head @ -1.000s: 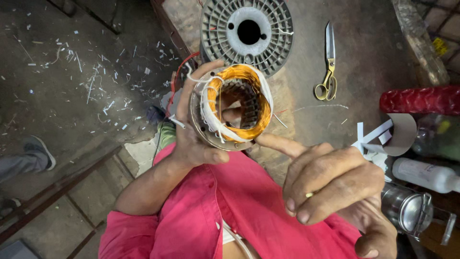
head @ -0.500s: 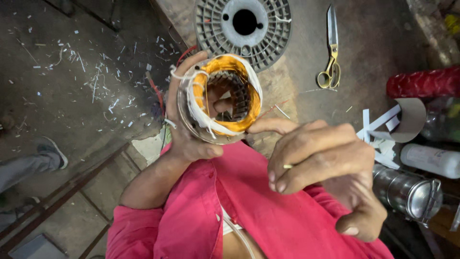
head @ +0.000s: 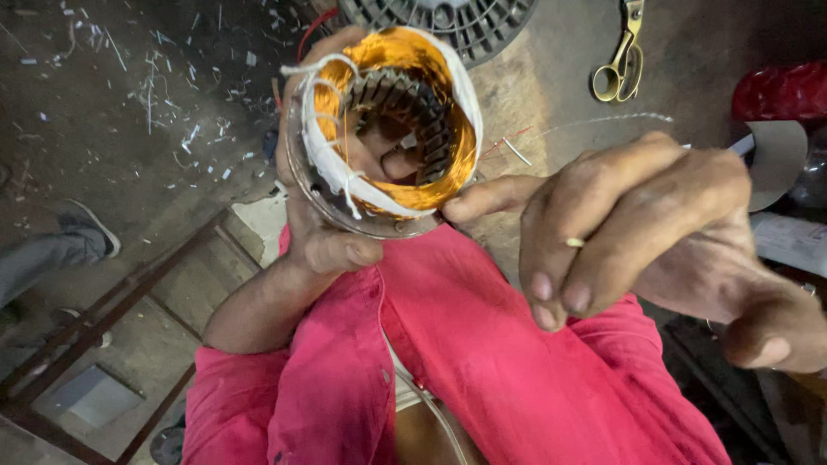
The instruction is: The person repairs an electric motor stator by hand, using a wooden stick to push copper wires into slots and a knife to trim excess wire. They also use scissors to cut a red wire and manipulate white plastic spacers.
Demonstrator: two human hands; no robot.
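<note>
Gripped from outside and within: left hand (head: 323,232) wraps the rim of a round motor stator (head: 383,129), fingers showing inside the bore, thumb curled at the lower edge. Stator is held up in front of the chest, open end toward the camera, copper winding (head: 448,176) ringed with white binding tape (head: 332,168). Right hand (head: 637,232) sits just beside it, index fingertip touching the lower right rim, other fingers curled, pinching what looks like a thin light thread; can't tell for sure. Pink shirt (head: 482,370) below. Behind: grey vented round cover (head: 465,21), yellow-handled scissors (head: 618,69), red wrapped roll (head: 780,90). Someone's shoe (head: 90,228) at left on the littered floor.
</note>
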